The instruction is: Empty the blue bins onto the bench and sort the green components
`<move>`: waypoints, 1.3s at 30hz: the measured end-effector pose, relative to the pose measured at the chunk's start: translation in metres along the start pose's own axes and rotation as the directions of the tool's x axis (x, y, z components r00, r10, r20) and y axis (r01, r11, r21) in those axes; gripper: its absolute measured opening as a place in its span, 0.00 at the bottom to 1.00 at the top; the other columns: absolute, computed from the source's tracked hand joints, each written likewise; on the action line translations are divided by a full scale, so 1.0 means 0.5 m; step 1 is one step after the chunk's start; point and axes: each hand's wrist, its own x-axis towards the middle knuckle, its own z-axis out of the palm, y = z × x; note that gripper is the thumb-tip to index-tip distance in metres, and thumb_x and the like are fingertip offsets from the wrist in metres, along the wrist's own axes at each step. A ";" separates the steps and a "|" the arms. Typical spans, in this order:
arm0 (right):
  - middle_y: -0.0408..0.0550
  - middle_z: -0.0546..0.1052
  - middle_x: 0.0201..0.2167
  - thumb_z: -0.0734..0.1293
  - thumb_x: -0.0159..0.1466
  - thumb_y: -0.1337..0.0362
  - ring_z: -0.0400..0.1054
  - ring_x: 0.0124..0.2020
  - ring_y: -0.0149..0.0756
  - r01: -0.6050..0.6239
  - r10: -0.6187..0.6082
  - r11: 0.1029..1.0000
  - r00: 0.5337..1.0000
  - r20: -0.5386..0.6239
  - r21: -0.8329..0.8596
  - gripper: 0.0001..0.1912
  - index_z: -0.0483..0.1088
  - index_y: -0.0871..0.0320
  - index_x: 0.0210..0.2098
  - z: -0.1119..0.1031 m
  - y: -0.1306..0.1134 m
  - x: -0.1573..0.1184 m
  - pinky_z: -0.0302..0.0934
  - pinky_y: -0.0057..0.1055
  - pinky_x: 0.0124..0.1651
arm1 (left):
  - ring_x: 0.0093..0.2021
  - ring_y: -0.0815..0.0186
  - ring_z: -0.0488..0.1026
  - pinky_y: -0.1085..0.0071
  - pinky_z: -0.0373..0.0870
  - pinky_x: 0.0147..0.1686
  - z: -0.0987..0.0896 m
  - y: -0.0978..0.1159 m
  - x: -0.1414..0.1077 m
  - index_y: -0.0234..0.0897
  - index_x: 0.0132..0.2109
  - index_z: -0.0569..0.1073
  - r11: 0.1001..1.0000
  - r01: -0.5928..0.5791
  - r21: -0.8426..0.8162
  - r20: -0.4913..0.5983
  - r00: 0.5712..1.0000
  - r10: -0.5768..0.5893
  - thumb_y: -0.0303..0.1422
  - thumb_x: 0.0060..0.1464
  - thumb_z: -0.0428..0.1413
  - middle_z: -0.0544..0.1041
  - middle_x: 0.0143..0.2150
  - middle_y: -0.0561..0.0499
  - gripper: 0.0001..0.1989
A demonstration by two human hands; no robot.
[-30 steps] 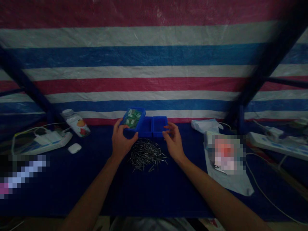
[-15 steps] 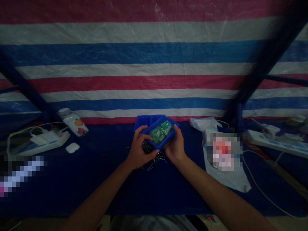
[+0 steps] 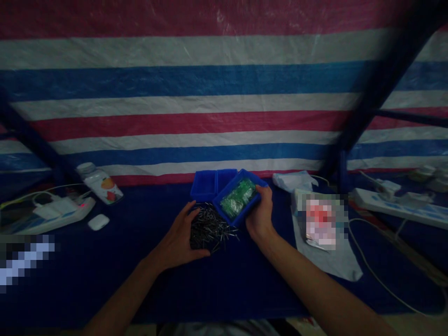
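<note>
My right hand (image 3: 261, 212) grips the right end of a blue bin (image 3: 227, 219), which is tilted and holds green pieces (image 3: 238, 198) that look wrapped in clear plastic. My left hand (image 3: 178, 238) is open, thumb and fingers spread around the left side of a pile of thin dark metal pins (image 3: 208, 228) on the blue table. Whether its fingertips touch the pins I cannot tell. Behind the pile stand two blue compartments (image 3: 205, 184), side by side; the held bin partly hides the right one.
On the blue table (image 3: 140, 289), a bottle (image 3: 101, 184), a white case (image 3: 98, 222) and a power strip (image 3: 75, 212) lie left. A white sheet (image 3: 336, 266) with a blurred item, a plastic bag (image 3: 294, 181) and another power strip (image 3: 395, 205) lie right.
My left hand has let go of the blue bin and moved left and down to the pins. The bin has shifted slightly right in my right hand, and more of the pile shows.
</note>
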 end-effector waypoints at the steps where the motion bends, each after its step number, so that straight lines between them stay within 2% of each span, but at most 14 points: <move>1: 0.42 0.70 0.35 0.66 0.55 0.52 0.67 0.36 0.36 -0.021 0.023 0.999 0.999 -0.038 0.040 0.26 0.60 0.52 0.50 0.003 -0.002 -0.004 0.64 0.35 0.40 | 0.68 0.39 0.48 0.40 0.58 0.60 0.006 0.002 -0.003 0.39 0.67 0.42 1.000 0.011 0.004 0.005 1.000 -0.011 0.52 0.43 0.64 0.44 0.69 0.30 0.54; 6: 0.42 0.70 0.36 0.68 0.53 0.56 0.67 0.35 0.35 -0.040 0.043 0.999 0.995 -0.085 0.035 0.26 0.60 0.52 0.50 0.009 -0.008 -0.012 0.64 0.33 0.38 | 0.68 0.38 0.46 0.38 0.52 0.61 0.028 0.015 0.003 0.39 0.67 0.46 0.995 0.077 0.059 -0.022 0.997 -0.076 0.53 0.43 0.63 0.46 0.69 0.34 0.52; 12: 0.44 0.72 0.38 0.69 0.54 0.55 0.68 0.36 0.37 -0.003 -0.005 0.993 0.998 -0.068 -0.115 0.31 0.59 0.51 0.55 0.003 0.005 -0.016 0.64 0.36 0.39 | 0.67 0.42 0.50 0.44 0.57 0.62 0.031 0.012 0.005 0.40 0.68 0.46 0.989 0.149 0.007 0.012 0.989 -0.149 0.51 0.43 0.64 0.46 0.70 0.36 0.53; 20: 0.47 0.72 0.46 0.70 0.55 0.54 0.69 0.44 0.41 0.136 -0.132 0.959 0.991 0.030 -0.247 0.32 0.59 0.50 0.57 0.001 0.019 -0.029 0.64 0.45 0.49 | 0.67 0.44 0.51 0.43 0.54 0.63 0.028 0.019 0.006 0.41 0.68 0.49 0.988 0.151 -0.019 0.047 0.988 -0.150 0.52 0.45 0.62 0.49 0.70 0.37 0.50; 25: 0.50 0.71 0.49 0.70 0.56 0.55 0.68 0.47 0.42 0.229 -0.203 0.912 0.973 0.109 -0.341 0.32 0.59 0.51 0.57 0.007 0.022 -0.043 0.62 0.48 0.54 | 0.68 0.44 0.50 0.41 0.52 0.63 0.028 0.021 0.008 0.40 0.68 0.48 0.988 0.156 0.003 0.079 0.985 -0.155 0.53 0.48 0.60 0.48 0.70 0.36 0.48; 30: 0.50 0.70 0.52 0.71 0.56 0.56 0.67 0.49 0.42 0.295 -0.246 0.879 0.953 0.175 -0.375 0.32 0.60 0.53 0.57 0.017 0.025 -0.059 0.59 0.48 0.57 | 0.68 0.45 0.51 0.42 0.52 0.64 0.032 0.022 0.008 0.40 0.68 0.48 0.988 0.151 -0.006 0.065 0.986 -0.151 0.53 0.46 0.61 0.50 0.69 0.36 0.49; 39: 0.51 0.67 0.57 0.71 0.57 0.58 0.63 0.57 0.43 0.463 -0.356 0.771 0.883 0.306 -0.437 0.32 0.59 0.52 0.59 0.017 0.036 -0.077 0.56 0.48 0.61 | 0.67 0.45 0.52 0.45 0.52 0.64 0.041 0.016 0.007 0.37 0.69 0.41 0.978 0.198 -0.073 0.027 0.980 -0.196 0.49 0.42 0.65 0.52 0.69 0.35 0.57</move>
